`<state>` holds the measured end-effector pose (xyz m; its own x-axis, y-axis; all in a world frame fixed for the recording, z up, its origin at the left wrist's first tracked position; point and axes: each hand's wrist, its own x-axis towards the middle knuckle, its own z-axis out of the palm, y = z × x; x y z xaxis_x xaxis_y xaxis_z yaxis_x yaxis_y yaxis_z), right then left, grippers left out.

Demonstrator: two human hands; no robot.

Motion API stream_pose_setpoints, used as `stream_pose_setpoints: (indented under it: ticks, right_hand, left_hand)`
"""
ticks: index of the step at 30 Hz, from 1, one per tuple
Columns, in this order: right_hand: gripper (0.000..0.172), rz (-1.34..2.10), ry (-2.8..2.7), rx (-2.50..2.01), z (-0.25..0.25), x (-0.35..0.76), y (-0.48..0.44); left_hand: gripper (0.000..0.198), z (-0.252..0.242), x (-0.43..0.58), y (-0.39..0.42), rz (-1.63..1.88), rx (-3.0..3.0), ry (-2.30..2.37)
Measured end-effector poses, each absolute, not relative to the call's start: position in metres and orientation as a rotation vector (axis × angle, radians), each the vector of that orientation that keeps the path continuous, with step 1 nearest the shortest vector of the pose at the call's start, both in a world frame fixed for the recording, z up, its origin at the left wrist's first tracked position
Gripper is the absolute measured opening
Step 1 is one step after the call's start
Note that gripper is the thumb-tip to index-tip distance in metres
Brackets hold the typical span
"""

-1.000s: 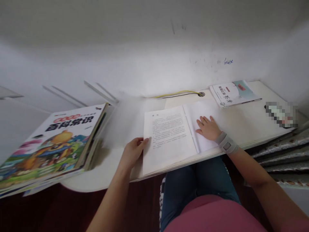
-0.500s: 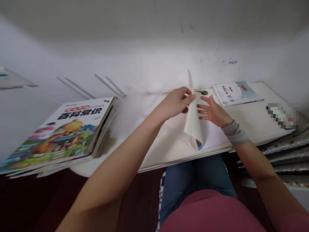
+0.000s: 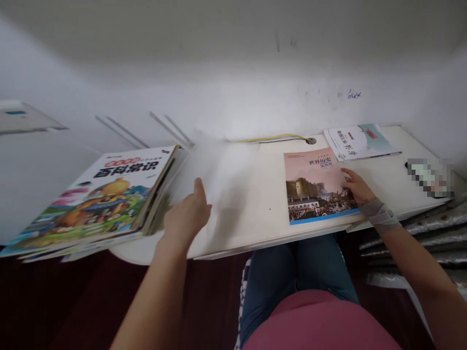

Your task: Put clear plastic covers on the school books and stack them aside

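Note:
A paperback book with a pink cover, a castle picture and a blue lower strip lies face up near the desk's front edge. My right hand, with a grey band round the wrist, holds it by its right edge, fingertips over the cover. My left hand is over a clear plastic sheet, index finger stretched out and the other fingers bent. Motion blurs the sheet, so I cannot tell whether the hand touches it. Left of that hand lies a stack of magazines with a cartoon bear cover.
The white desk runs along a wall. A pale booklet lies behind my right hand, and a pixelated phone-like object at far right. A yellow cable enters a desk hole. Stacked silvery packages sit below the desk's right end.
The book, which was curled and upright between my hands, now lies flat with its cover showing. My left hand has let go and moved left to the plastic; my right hand has moved slightly right.

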<state>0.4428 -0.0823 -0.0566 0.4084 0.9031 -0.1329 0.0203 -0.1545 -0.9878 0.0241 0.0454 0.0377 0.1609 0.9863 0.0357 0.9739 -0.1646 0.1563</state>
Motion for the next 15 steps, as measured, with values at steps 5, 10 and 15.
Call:
stream_pose_setpoints:
  ticks: [5, 10, 15]
  right_hand:
    - [0.079, 0.912, -0.93, -1.571, -0.066, 0.445, -0.076]
    - [0.059, 0.585, -1.161, -1.756, -0.072, 0.458, -0.073]
    - [0.053, 0.172, -1.201, -1.923, -0.083, 0.469, -0.084]
  left_hand:
    - [0.051, 0.003, 0.084, 0.027, 0.362, 2.781, 1.545]
    - [0.057, -0.038, 0.154, 0.015, 0.124, 2.827, 1.066]
    - [0.064, -0.057, 0.162, 0.004, 0.119, 2.86, 1.194]
